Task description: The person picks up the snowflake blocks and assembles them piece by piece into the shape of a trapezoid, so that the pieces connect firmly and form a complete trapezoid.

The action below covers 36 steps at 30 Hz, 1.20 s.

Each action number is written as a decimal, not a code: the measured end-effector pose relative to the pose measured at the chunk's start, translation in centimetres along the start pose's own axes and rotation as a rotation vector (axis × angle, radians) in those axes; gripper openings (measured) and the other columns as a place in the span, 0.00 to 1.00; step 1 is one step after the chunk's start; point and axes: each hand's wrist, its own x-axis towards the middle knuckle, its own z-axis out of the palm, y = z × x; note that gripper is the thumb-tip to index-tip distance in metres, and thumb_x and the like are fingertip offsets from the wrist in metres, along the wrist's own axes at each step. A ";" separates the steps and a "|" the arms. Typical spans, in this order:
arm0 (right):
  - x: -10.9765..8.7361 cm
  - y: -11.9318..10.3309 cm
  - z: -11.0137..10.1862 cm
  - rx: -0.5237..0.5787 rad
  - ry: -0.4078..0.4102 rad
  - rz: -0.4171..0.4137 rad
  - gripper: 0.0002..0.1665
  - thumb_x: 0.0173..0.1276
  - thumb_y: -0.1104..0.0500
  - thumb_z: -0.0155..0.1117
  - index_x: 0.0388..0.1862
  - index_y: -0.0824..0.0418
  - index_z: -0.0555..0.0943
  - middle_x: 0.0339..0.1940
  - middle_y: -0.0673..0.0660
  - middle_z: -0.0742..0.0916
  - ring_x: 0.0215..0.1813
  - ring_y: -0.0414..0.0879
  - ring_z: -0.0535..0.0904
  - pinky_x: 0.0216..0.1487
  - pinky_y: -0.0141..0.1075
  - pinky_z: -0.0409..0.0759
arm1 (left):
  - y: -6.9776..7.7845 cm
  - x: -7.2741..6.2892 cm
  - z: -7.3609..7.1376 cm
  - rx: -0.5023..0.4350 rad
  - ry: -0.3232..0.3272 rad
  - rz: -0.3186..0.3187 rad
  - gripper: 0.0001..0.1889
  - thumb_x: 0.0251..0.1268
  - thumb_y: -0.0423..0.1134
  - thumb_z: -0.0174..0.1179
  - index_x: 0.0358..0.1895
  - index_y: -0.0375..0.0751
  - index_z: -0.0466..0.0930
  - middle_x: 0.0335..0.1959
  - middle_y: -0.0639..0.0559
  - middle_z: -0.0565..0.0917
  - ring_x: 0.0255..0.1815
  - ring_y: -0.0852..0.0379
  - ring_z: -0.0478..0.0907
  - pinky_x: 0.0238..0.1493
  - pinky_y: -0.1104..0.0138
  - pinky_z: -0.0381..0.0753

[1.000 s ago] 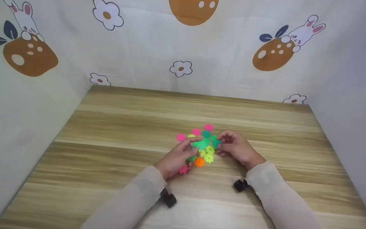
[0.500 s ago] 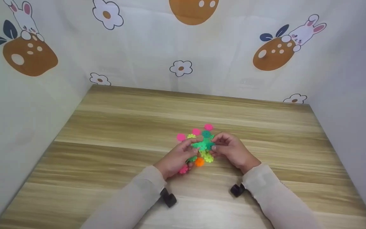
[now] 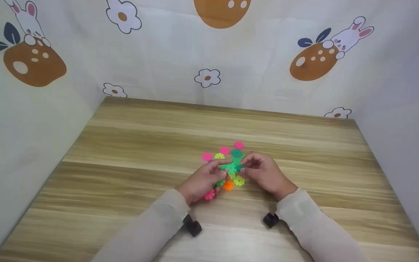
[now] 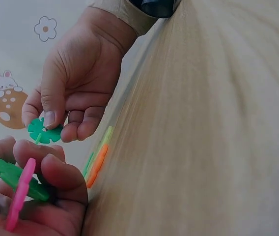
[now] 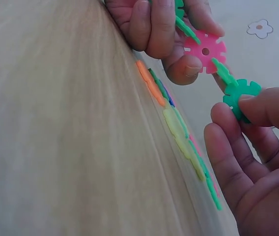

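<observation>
Notched plastic snowflake discs are between my hands. My left hand (image 3: pixel 202 182) holds a small joined chain of them by curled fingers and thumb. In the right wrist view the chain has a pink disc (image 5: pixel 206 51) with green discs slotted into its edge. One light green disc (image 5: pixel 224 73) there sticks out toward my right hand (image 5: pixel 262 142). Thumb and forefinger of that hand pinch a darker green disc (image 5: pixel 240 93), its rim meeting the light green one; whether they interlock I cannot tell. Near the left palm another pink disc (image 4: pixel 21 194) crosses a green disc (image 4: pixel 12 174).
Loose discs lie flat on the wooden table (image 3: pixel 151 145) around and below the hands: pink (image 3: pixel 239 145), dark green (image 3: pixel 236 153), yellow (image 3: pixel 219 156), lime (image 3: pixel 239 181) and orange (image 3: pixel 228 185). A printed cloth (image 3: pixel 158 54) stands behind and at both sides.
My right hand has moved left with its green disc, bringing it up against the chain in my left hand. The left hand stays nearly still. The loose discs have not visibly moved.
</observation>
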 end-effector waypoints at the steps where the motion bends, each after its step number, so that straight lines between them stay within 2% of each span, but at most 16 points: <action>1: 0.0 -0.1 0.0 -0.017 0.008 -0.002 0.08 0.67 0.73 0.68 0.44 0.73 0.82 0.37 0.59 0.86 0.38 0.45 0.86 0.45 0.35 0.88 | 0.0 0.0 0.0 -0.002 0.001 0.000 0.22 0.84 0.39 0.54 0.76 0.55 0.71 0.50 0.47 0.79 0.26 0.58 0.72 0.25 0.73 0.77; 7: -0.2 -0.4 0.2 -0.090 0.024 -0.014 0.06 0.66 0.72 0.70 0.42 0.70 0.84 0.34 0.54 0.86 0.35 0.42 0.82 0.38 0.30 0.83 | 0.0 0.1 0.0 0.006 0.002 -0.010 0.22 0.83 0.39 0.55 0.75 0.53 0.72 0.47 0.49 0.79 0.25 0.58 0.72 0.25 0.73 0.77; 14: -0.2 -0.4 0.3 -0.111 0.012 -0.045 0.06 0.66 0.71 0.71 0.41 0.67 0.85 0.36 0.62 0.86 0.35 0.43 0.81 0.38 0.30 0.83 | 0.2 -0.1 0.1 0.016 0.010 -0.023 0.21 0.83 0.40 0.55 0.74 0.55 0.72 0.50 0.47 0.82 0.25 0.58 0.72 0.23 0.73 0.76; 17: 0.0 -0.3 0.1 -0.109 -0.021 -0.027 0.12 0.66 0.71 0.71 0.47 0.69 0.81 0.44 0.66 0.85 0.40 0.45 0.83 0.43 0.31 0.85 | 0.2 -0.1 0.2 0.008 0.021 -0.026 0.22 0.83 0.40 0.55 0.75 0.55 0.72 0.50 0.47 0.80 0.25 0.58 0.72 0.23 0.73 0.76; 20: 0.3 -0.2 -0.4 -0.141 -0.018 0.029 0.20 0.66 0.71 0.69 0.56 0.69 0.78 0.51 0.66 0.82 0.37 0.47 0.81 0.39 0.31 0.83 | 0.3 0.0 0.2 -0.010 0.024 -0.014 0.23 0.84 0.40 0.53 0.76 0.55 0.70 0.46 0.48 0.77 0.25 0.58 0.71 0.22 0.73 0.75; 22: 0.3 -0.3 -1.0 -0.210 0.021 0.070 0.23 0.67 0.70 0.67 0.61 0.67 0.77 0.51 0.64 0.81 0.34 0.46 0.79 0.36 0.30 0.80 | 0.2 0.0 0.2 -0.022 0.021 -0.002 0.24 0.84 0.39 0.52 0.77 0.55 0.69 0.43 0.49 0.76 0.24 0.58 0.70 0.22 0.73 0.74; 24: 0.4 -0.3 -1.5 -0.305 0.069 0.121 0.26 0.68 0.69 0.65 0.65 0.64 0.78 0.45 0.61 0.82 0.29 0.45 0.75 0.32 0.31 0.76 | 0.2 0.0 0.2 -0.029 0.017 0.004 0.24 0.84 0.39 0.52 0.78 0.56 0.68 0.42 0.50 0.75 0.24 0.58 0.69 0.22 0.73 0.73; 26: 0.4 -0.4 -2.0 -0.410 0.095 0.175 0.29 0.68 0.67 0.64 0.69 0.61 0.79 0.37 0.58 0.82 0.28 0.44 0.74 0.30 0.31 0.75 | 0.2 -0.1 0.1 -0.030 0.016 0.002 0.24 0.84 0.40 0.52 0.78 0.56 0.68 0.43 0.50 0.75 0.25 0.58 0.69 0.23 0.73 0.73; 30: 0.4 -0.6 -2.4 -0.554 0.055 0.256 0.34 0.68 0.64 0.64 0.74 0.57 0.78 0.30 0.54 0.79 0.26 0.44 0.71 0.29 0.34 0.72 | 0.1 -0.1 0.1 -0.036 0.016 0.000 0.24 0.84 0.40 0.52 0.78 0.56 0.68 0.46 0.49 0.75 0.26 0.58 0.69 0.25 0.73 0.74; 33: 0.4 -0.9 -2.4 -0.603 0.020 0.260 0.33 0.69 0.63 0.66 0.73 0.58 0.78 0.32 0.54 0.79 0.29 0.45 0.71 0.31 0.35 0.72 | 0.1 -0.1 0.1 -0.045 0.012 0.003 0.24 0.84 0.40 0.52 0.78 0.56 0.68 0.44 0.50 0.74 0.25 0.58 0.69 0.24 0.73 0.73; 36: 0.3 -0.9 -2.3 -0.619 0.017 0.247 0.28 0.69 0.63 0.66 0.68 0.60 0.81 0.32 0.54 0.80 0.31 0.46 0.72 0.33 0.36 0.73 | 0.0 0.0 0.1 -0.046 0.006 0.007 0.24 0.85 0.40 0.51 0.79 0.56 0.68 0.43 0.50 0.74 0.25 0.58 0.69 0.24 0.73 0.73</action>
